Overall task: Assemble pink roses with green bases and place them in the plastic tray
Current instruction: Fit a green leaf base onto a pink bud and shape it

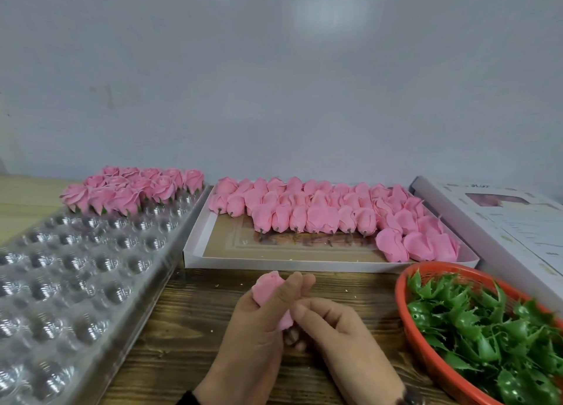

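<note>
Hands met over the counter (189, 328): left hand (259, 328) pinched a pink rose (268, 291) in its grip, steadying it. Right hand (332, 322), fingers curled at its base, likely fitted a green piece; its grip's contents were hidden.

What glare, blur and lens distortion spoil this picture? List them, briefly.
Head view: bright glare specks on the domes of the plastic tray; a soft light patch on the wall; motion blur on the green bases in the orange basket; wide-angle bending of the tray and the white box; both hands and the pink rose slightly soft.
</note>
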